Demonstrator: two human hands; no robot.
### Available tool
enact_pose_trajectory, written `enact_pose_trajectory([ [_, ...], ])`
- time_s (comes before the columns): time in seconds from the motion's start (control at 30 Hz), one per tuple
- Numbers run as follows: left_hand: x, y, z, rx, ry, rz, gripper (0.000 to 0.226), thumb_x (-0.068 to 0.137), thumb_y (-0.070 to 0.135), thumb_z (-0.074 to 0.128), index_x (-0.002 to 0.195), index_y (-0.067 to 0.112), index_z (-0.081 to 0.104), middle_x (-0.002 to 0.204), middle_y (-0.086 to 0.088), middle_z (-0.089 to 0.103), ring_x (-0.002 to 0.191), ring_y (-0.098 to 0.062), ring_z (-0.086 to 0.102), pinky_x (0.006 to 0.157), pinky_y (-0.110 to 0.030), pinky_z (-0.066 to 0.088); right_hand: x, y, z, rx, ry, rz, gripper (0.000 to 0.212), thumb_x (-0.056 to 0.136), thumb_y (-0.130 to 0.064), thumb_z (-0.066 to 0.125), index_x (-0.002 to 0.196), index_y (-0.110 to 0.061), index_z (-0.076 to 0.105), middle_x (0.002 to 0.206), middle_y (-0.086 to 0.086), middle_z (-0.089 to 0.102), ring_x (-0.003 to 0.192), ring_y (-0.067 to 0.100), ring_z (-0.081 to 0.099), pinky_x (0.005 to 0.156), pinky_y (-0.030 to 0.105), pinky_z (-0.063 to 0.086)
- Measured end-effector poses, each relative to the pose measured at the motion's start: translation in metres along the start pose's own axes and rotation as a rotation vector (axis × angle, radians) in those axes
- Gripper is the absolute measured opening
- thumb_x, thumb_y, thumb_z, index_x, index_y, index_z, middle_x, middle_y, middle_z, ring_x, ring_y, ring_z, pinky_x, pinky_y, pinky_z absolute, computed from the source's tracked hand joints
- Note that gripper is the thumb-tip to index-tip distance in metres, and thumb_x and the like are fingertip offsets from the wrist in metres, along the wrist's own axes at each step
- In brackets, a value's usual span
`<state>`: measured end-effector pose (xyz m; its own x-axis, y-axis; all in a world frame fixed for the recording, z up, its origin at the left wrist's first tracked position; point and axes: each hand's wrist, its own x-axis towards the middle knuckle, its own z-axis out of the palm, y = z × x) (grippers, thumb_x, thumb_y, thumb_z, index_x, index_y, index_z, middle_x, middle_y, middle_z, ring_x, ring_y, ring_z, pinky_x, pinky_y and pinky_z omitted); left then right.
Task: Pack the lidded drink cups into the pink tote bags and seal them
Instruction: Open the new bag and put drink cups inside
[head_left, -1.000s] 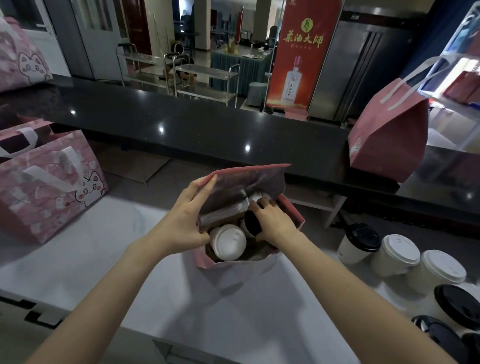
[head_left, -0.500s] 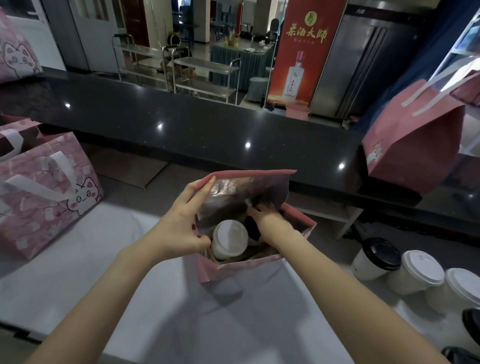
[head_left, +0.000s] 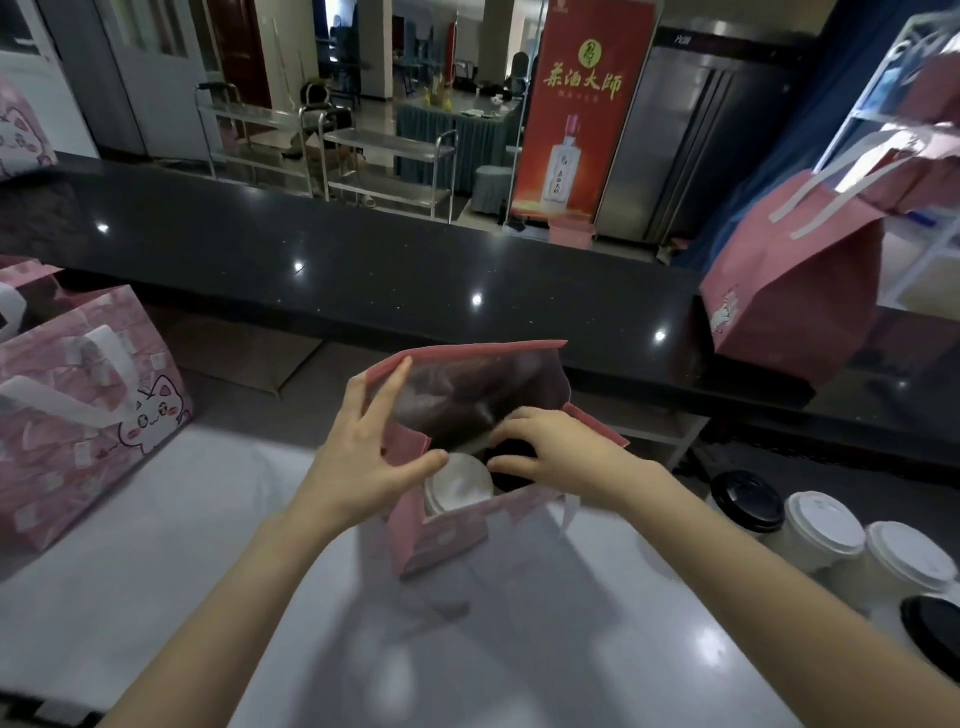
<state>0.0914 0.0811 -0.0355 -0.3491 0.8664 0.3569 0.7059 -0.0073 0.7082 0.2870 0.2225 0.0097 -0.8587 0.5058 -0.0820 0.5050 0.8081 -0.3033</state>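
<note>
An open pink tote bag (head_left: 457, 535) stands on the white table in front of me. Inside it I see a white-lidded cup (head_left: 460, 486) and a black-lidded cup (head_left: 511, 467) beside it. My left hand (head_left: 363, 457) grips the bag's left edge, thumb near the white lid, fingers up along the raised back flap (head_left: 483, 379). Over the bag's mouth, my right hand (head_left: 561, 452) rests on the black-lidded cup with its fingertips at the foil lining. More lidded cups wait at the right: one black-lidded (head_left: 748, 501) and two white-lidded (head_left: 823, 527), (head_left: 909, 558).
Pink cat-print tote bags (head_left: 78, 431) stand at the left. Another pink bag (head_left: 795, 301) sits on the raised black counter (head_left: 363, 260) behind the table. A black lid (head_left: 935, 629) shows at the right edge.
My right hand has come up from deep inside the bag to rest at its mouth over the black lid. The left hand has shifted its grip on the bag's left edge.
</note>
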Motion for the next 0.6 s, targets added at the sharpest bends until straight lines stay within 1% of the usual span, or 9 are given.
enact_pose_trajectory([
  [0.07,0.0,0.001,0.004,-0.004,0.014,-0.019,0.099,0.069,0.063,0.069,0.145,0.057,0.006,0.144,0.023,0.012,0.132,-0.012,0.032,0.098,-0.041,0.047,-0.027,-0.009,-0.008,0.047,-0.011,-0.03,0.037,0.086,-0.058,0.055,0.112,-0.034,0.064,0.108,-0.016,0.061,0.095,-0.002,0.055,0.082,0.022,0.048],
  [0.13,0.0,0.003,0.008,-0.015,0.038,-0.026,0.099,0.069,0.065,0.068,0.147,0.053,0.007,0.144,0.02,0.017,0.132,-0.016,0.035,0.099,-0.04,0.045,-0.051,-0.012,-0.006,-0.054,0.011,-0.077,0.043,0.082,-0.062,0.056,0.115,-0.036,0.063,0.108,-0.02,0.062,0.095,-0.003,0.05,0.087,0.016,0.037],
  [0.17,-0.001,0.004,0.01,-0.023,0.052,-0.028,0.098,0.07,0.066,0.066,0.148,0.051,0.009,0.142,0.019,0.019,0.13,-0.015,0.036,0.097,-0.037,0.044,-0.061,-0.011,-0.004,-0.15,0.044,-0.102,0.042,0.081,-0.06,0.056,0.115,-0.036,0.063,0.108,-0.019,0.063,0.098,0.0,0.049,0.094,0.018,0.032],
  [0.23,-0.003,0.008,0.014,-0.032,0.074,-0.029,0.096,0.071,0.068,0.063,0.149,0.047,0.011,0.141,0.019,0.021,0.124,-0.01,0.037,0.093,-0.033,0.043,-0.076,-0.006,0.001,-0.289,0.12,-0.106,0.028,0.087,-0.044,0.058,0.11,-0.031,0.067,0.106,-0.014,0.065,0.106,0.008,0.05,0.107,0.028,0.026],
  [0.27,-0.004,0.01,0.016,-0.033,0.079,-0.025,0.094,0.072,0.068,0.063,0.149,0.046,0.013,0.14,0.019,0.022,0.121,-0.008,0.038,0.091,-0.031,0.043,-0.083,-0.002,0.003,-0.324,0.168,-0.088,0.02,0.09,-0.035,0.058,0.105,-0.028,0.069,0.103,-0.011,0.066,0.108,0.011,0.051,0.111,0.032,0.023],
  [0.33,-0.008,0.016,0.019,-0.032,0.071,0.006,0.093,0.074,0.068,0.063,0.15,0.044,0.016,0.14,0.017,0.025,0.117,-0.006,0.038,0.088,-0.029,0.043,-0.097,0.004,0.004,-0.375,0.262,-0.033,0.014,0.092,-0.026,0.059,0.096,-0.024,0.072,0.097,-0.007,0.068,0.108,0.015,0.054,0.115,0.036,0.019],
  [0.47,-0.024,0.03,0.031,0.02,0.005,0.109,0.094,0.074,0.07,0.058,0.152,0.035,0.02,0.139,0.01,0.03,0.11,-0.006,0.043,0.083,-0.026,0.049,-0.13,0.024,-0.001,-0.426,0.438,0.079,0.004,0.079,-0.014,0.073,0.08,-0.018,0.074,0.087,0.0,0.071,0.1,0.023,0.063,0.112,0.046,0.03],
  [0.53,-0.034,0.038,0.042,0.053,-0.023,0.162,0.091,0.078,0.055,0.068,0.152,0.032,0.021,0.137,0.009,0.031,0.102,-0.009,0.051,0.077,-0.028,0.055,-0.146,0.036,-0.003,-0.433,0.479,0.141,0.01,0.073,-0.009,0.079,0.075,-0.018,0.073,0.085,0.002,0.071,0.097,0.024,0.065,0.108,0.048,0.035],
  [0.6,-0.044,0.048,0.055,0.094,-0.024,0.233,0.092,0.078,0.038,0.075,0.153,0.03,0.021,0.135,0.008,0.033,0.087,-0.01,0.056,0.062,-0.024,0.055,-0.16,0.048,-0.005,-0.418,0.502,0.188,0.013,0.071,-0.006,0.08,0.073,-0.017,0.072,0.087,0.002,0.072,0.097,0.024,0.066,0.107,0.048,0.036],
])
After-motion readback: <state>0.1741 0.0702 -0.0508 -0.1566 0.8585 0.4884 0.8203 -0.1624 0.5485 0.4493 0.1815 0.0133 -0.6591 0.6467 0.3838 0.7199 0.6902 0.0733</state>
